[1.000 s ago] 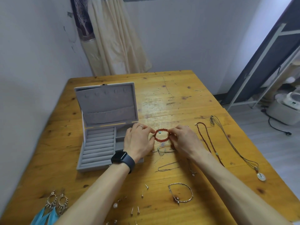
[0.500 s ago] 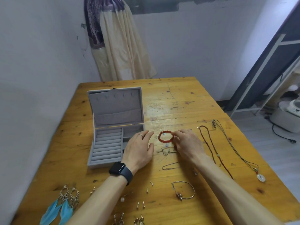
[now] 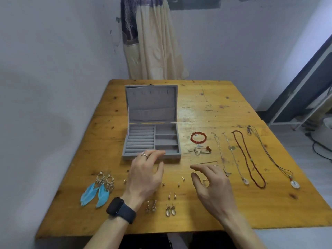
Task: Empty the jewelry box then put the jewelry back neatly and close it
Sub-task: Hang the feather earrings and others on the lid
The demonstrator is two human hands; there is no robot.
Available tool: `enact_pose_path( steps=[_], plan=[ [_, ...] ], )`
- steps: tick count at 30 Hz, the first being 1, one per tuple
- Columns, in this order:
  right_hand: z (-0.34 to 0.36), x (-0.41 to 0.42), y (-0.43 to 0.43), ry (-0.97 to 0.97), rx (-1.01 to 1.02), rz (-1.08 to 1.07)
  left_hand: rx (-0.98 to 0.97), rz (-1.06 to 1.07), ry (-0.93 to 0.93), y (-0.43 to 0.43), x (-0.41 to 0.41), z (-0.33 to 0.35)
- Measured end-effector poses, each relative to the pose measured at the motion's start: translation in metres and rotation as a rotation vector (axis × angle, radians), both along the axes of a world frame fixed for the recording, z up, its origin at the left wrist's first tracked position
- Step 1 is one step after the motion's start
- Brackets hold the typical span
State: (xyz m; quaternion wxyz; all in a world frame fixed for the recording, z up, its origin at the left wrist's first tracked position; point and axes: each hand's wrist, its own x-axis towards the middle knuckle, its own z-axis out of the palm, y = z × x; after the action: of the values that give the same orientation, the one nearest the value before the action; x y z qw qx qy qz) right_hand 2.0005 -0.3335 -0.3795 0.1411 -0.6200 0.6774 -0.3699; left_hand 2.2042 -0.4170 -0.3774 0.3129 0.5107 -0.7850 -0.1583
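Observation:
The grey velvet jewelry box [image 3: 151,141] stands open on the wooden table [image 3: 206,108], its lid upright and its compartments empty. A red bead bracelet [image 3: 198,137] lies to the right of the box, with a thin bracelet [image 3: 202,150] below it. Several necklaces, among them a red bead necklace [image 3: 248,159], stretch out at the right. Blue feather earrings [image 3: 99,187] lie at the left. Small stud and drop earrings [image 3: 170,209] are scattered near me. My left hand [image 3: 146,177] hovers open in front of the box. My right hand [image 3: 212,184] hovers open over a thin bracelet, holding nothing.
A cream curtain [image 3: 154,42] hangs behind the table's far edge. A grey wall runs along the left side. A white metal frame [image 3: 303,112] and a white appliance [image 3: 325,130] with a black cable stand on the floor at the right.
Both hands let go of the red bead bracelet, which now lies on the table, and pulled back toward me. The camera view rose and drew back.

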Motion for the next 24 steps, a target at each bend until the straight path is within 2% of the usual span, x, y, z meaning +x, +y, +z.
enact_pose_path(
  steps=[6, 13, 20, 24],
  plan=[
    [-0.007, 0.041, 0.026, -0.056, 0.015, 0.068, 0.049, 0.142, 0.058, 0.045, 0.048, -0.011],
    [0.000, 0.082, 0.013, -0.042, 0.016, 0.171, 0.062, 0.308, 0.065, 0.053, 0.105, -0.012],
    [0.011, 0.137, -0.025, 0.095, 0.066, 0.298, 0.129, 0.549, 0.041, 0.034, 0.158, -0.017],
    [0.010, 0.174, -0.056, 0.208, 0.108, 0.315, 0.216, 0.582, 0.043, 0.014, 0.175, -0.023]
  ],
)
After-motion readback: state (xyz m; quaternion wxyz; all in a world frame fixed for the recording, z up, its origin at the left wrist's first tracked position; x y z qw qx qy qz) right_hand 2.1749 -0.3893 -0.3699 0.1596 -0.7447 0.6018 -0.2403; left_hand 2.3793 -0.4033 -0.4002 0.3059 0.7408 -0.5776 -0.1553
